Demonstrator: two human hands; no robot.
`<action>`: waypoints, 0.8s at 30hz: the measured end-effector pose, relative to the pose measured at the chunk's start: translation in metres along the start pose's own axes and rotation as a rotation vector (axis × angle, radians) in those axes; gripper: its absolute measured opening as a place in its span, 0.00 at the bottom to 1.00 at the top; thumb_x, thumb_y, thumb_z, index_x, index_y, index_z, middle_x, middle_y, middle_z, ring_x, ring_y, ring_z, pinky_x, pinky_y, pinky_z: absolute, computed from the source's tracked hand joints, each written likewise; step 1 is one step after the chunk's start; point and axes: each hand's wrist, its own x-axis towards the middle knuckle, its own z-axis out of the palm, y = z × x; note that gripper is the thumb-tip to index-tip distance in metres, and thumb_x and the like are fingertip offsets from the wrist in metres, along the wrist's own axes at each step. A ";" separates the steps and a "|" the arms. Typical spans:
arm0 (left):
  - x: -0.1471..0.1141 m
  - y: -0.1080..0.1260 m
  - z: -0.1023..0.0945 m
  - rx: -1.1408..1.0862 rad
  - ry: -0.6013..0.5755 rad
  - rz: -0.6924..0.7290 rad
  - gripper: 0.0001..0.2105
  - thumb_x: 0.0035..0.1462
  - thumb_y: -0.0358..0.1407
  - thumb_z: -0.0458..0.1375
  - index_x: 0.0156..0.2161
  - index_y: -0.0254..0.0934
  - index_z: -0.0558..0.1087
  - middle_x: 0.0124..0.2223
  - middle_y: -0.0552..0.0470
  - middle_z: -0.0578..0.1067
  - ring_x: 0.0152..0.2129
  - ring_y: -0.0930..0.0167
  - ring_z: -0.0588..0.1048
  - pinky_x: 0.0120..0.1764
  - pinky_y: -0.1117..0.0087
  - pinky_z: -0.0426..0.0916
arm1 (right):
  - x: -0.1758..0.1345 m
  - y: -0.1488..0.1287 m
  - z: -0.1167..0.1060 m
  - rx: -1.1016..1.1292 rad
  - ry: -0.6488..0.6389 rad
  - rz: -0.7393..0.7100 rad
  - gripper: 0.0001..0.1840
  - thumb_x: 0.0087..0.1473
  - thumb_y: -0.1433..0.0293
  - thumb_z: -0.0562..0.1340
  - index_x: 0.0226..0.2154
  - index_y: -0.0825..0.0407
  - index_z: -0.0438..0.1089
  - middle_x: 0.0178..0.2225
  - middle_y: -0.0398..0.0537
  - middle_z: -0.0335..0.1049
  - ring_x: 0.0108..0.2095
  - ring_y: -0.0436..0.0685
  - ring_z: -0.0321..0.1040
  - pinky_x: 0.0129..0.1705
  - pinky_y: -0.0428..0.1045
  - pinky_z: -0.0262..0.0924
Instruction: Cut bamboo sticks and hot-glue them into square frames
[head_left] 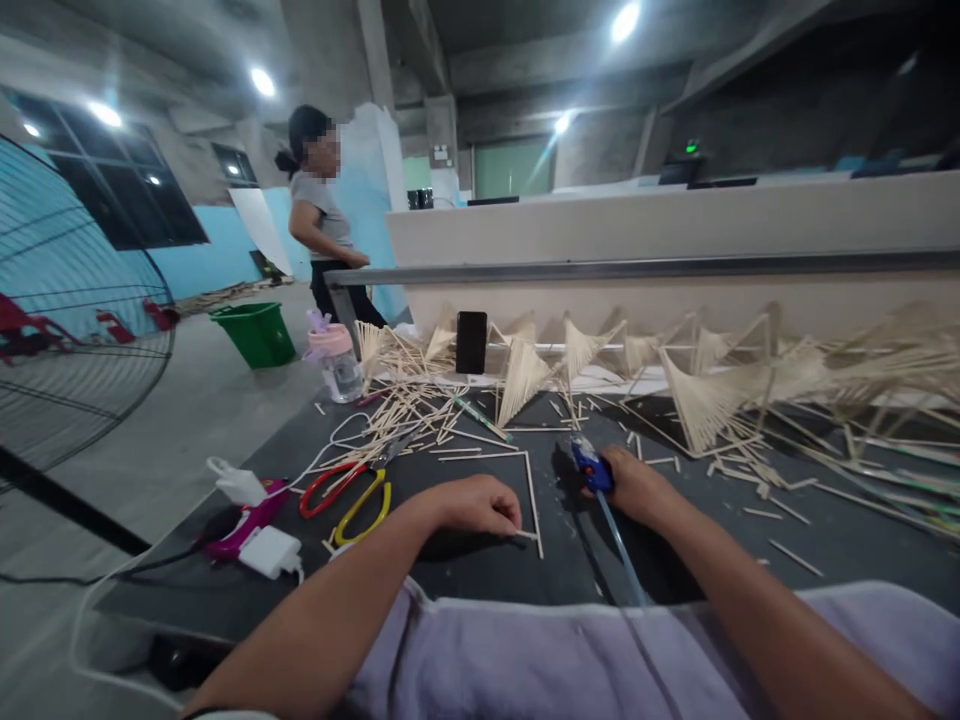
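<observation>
My left hand is closed in a pinch on a short wooden stick. The stick's far end meets the near end of a longer stick lying on the dark table. Another stick joins that one at its far end, making a corner. My right hand is wrapped round a blue glue gun, whose nozzle points away from me. From the gun's back a pale, translucent glue stick runs toward my lap.
Loose sticks lie heaped beyond pliers with red and yellow handles. Fanned stick structures and a phone stand along the back. A bottle, a power strip and cords are at left. A person is beyond the table.
</observation>
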 end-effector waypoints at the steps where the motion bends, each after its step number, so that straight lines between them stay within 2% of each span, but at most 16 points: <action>1: 0.000 -0.001 -0.001 -0.016 -0.005 0.000 0.07 0.48 0.32 0.57 0.33 0.33 0.74 0.28 0.55 0.72 0.25 0.76 0.67 0.28 0.77 0.59 | -0.001 -0.001 -0.001 -0.002 -0.009 -0.010 0.22 0.38 0.58 0.65 0.34 0.54 0.65 0.34 0.53 0.66 0.35 0.60 0.65 0.37 0.51 0.57; 7: -0.002 0.006 -0.008 -0.060 -0.037 0.013 0.08 0.49 0.35 0.56 0.33 0.32 0.73 0.29 0.53 0.73 0.26 0.74 0.68 0.30 0.76 0.60 | -0.003 -0.001 -0.013 -0.011 -0.053 0.016 0.27 0.35 0.57 0.67 0.36 0.54 0.65 0.36 0.53 0.66 0.35 0.59 0.65 0.36 0.51 0.58; 10: -0.001 0.006 -0.012 -0.079 -0.058 -0.010 0.10 0.50 0.38 0.56 0.33 0.32 0.72 0.29 0.52 0.72 0.27 0.74 0.68 0.31 0.75 0.60 | -0.001 0.003 -0.018 0.018 -0.072 0.062 0.27 0.33 0.61 0.69 0.38 0.54 0.65 0.37 0.52 0.66 0.36 0.58 0.64 0.38 0.51 0.58; 14: 0.001 0.002 -0.014 -0.090 -0.082 -0.017 0.11 0.50 0.39 0.55 0.33 0.33 0.72 0.29 0.53 0.72 0.26 0.74 0.67 0.30 0.75 0.60 | -0.001 0.008 -0.022 0.129 -0.167 0.136 0.29 0.32 0.69 0.68 0.40 0.55 0.63 0.37 0.49 0.67 0.36 0.56 0.65 0.39 0.49 0.59; 19: 0.002 0.005 -0.012 -0.044 -0.067 -0.032 0.12 0.50 0.40 0.55 0.33 0.33 0.73 0.29 0.53 0.72 0.27 0.73 0.67 0.30 0.74 0.59 | -0.007 0.003 -0.036 0.162 -0.227 0.048 0.28 0.36 0.76 0.62 0.44 0.55 0.61 0.40 0.50 0.66 0.39 0.55 0.64 0.41 0.49 0.58; 22: 0.003 0.008 -0.011 -0.028 -0.073 -0.037 0.11 0.50 0.40 0.55 0.33 0.32 0.73 0.29 0.53 0.72 0.27 0.73 0.67 0.30 0.74 0.59 | -0.009 -0.007 -0.046 0.083 -0.091 -0.023 0.25 0.37 0.78 0.60 0.43 0.54 0.64 0.44 0.52 0.65 0.43 0.58 0.61 0.44 0.51 0.55; 24: 0.003 0.011 -0.010 -0.008 -0.071 -0.030 0.11 0.50 0.39 0.54 0.32 0.32 0.73 0.29 0.52 0.72 0.27 0.73 0.67 0.31 0.74 0.59 | -0.011 -0.020 -0.050 0.048 0.049 -0.111 0.16 0.41 0.77 0.58 0.37 0.53 0.67 0.42 0.52 0.66 0.43 0.59 0.59 0.46 0.53 0.51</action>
